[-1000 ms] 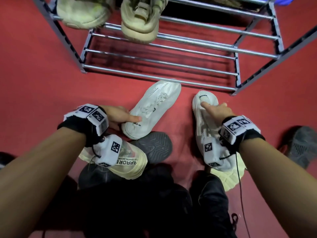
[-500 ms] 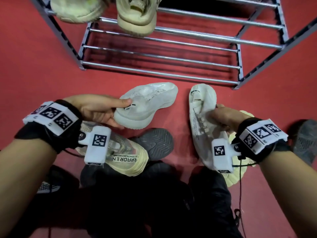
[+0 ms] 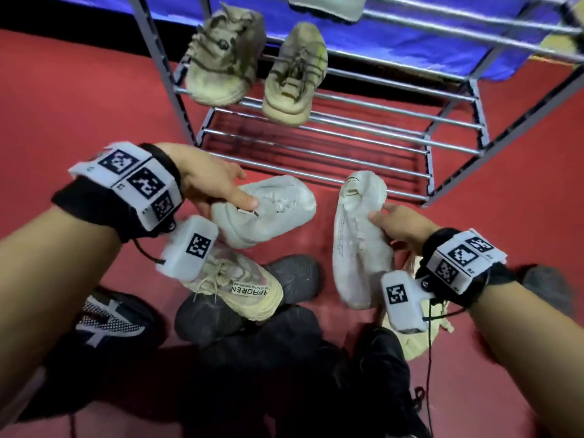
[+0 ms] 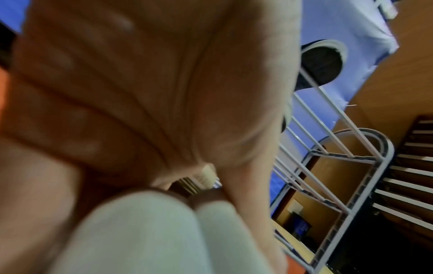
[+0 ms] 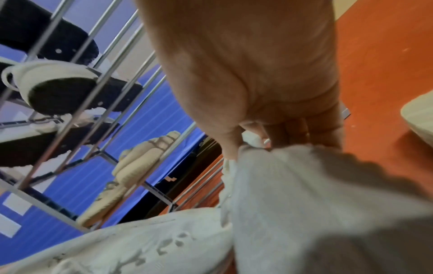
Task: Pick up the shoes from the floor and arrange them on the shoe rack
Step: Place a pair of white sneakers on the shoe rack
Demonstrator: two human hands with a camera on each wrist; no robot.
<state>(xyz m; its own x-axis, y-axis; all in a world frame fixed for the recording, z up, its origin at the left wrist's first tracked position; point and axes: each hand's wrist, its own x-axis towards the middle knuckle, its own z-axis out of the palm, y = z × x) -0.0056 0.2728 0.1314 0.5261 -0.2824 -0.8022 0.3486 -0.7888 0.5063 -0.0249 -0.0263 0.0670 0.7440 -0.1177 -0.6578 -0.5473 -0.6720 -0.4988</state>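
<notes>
We hold one white shoe in each hand, both lifted off the red floor (image 3: 79,99) just in front of the metal shoe rack (image 3: 347,143). Our left hand (image 3: 208,181) grips the left white shoe (image 3: 268,210) at its heel end, thumb on top and fingers curled beneath, with the toe pointing right. Our right hand (image 3: 401,226) clamps the right white shoe (image 3: 357,241) along its side, near the middle; that shoe is turned on edge, its collar end towards the rack. In the right wrist view the fingers (image 5: 293,133) pinch the fabric edge of the shoe (image 5: 316,204).

On the rack's middle shelf a pair of beige sneakers (image 3: 252,64) rests across the bars on the left side. Its bottom shelf (image 3: 331,159) is bare bars.

Below our hands, a cream sneaker (image 3: 249,289) lies on top of dark grey shoes (image 3: 294,276), and a black mesh shoe (image 3: 107,320) sits on the floor to the left. Another cream shoe (image 3: 420,343) shows partly under our right wrist.
</notes>
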